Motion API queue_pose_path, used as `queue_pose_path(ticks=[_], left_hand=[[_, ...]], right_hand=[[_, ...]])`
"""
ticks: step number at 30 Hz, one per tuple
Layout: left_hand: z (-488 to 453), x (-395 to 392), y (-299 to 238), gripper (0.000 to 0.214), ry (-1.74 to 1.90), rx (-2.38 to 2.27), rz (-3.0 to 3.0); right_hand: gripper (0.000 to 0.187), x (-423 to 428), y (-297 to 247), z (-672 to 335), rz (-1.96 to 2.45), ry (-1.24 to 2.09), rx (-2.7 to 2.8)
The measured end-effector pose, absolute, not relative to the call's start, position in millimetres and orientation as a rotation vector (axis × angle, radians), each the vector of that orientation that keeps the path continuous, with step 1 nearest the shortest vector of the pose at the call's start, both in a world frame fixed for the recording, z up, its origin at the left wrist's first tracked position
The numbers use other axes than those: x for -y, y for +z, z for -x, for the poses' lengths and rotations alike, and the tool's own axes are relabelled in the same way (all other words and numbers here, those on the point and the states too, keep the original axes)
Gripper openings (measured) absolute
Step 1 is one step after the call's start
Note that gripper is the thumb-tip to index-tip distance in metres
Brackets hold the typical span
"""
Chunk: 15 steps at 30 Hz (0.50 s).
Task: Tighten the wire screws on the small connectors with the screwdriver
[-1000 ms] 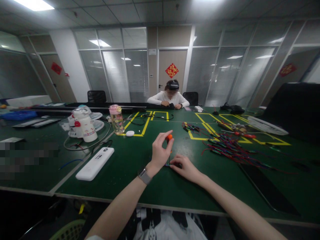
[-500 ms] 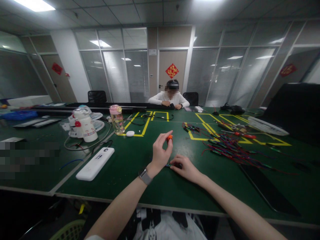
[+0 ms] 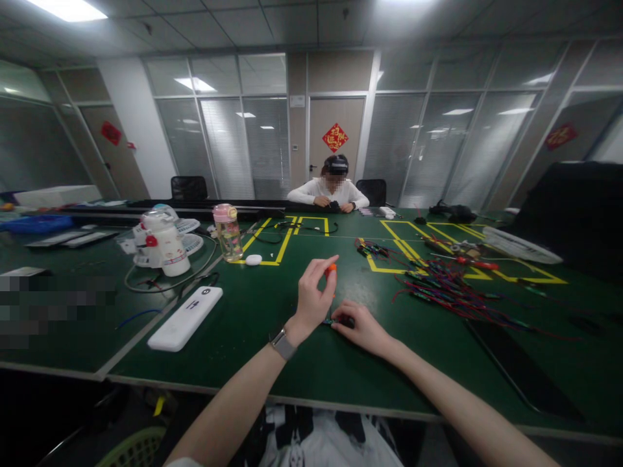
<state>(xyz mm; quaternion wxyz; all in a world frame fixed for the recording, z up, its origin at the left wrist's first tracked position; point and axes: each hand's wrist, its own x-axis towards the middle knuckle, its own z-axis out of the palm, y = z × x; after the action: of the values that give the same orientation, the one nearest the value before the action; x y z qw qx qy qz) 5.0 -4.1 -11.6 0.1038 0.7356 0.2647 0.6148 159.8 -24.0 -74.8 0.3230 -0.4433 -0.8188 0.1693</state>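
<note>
In the head view my left hand, with a watch at the wrist, is closed round the orange handle of a small screwdriver. The tool stands upright, its thin shaft pointing down at a small circuit board on the green table. Whether the tip touches the board is too small to tell. My right hand rests low on the table, thumb and fingertips pinching the board's right edge. Part of the board is hidden by my fingers.
Bundled red and dark wires lie to the right, beside a black flat panel. A white power bank, a pink-lided bottle and a white jug stand left. Across the table sits another person.
The orange handle has shifted slightly within my left fingers and shows a different side. My right hand and the board have stayed in place.
</note>
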Motion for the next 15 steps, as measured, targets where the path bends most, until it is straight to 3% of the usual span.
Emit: queue_pose_path(ticks=[15], left_hand=[[-5.1, 5.1, -9.8, 0.025, 1.845, -0.791, -2.212]], right_hand=[[0.007, 22.5, -77.7, -157.7, 1.176, 0.453, 2.109]])
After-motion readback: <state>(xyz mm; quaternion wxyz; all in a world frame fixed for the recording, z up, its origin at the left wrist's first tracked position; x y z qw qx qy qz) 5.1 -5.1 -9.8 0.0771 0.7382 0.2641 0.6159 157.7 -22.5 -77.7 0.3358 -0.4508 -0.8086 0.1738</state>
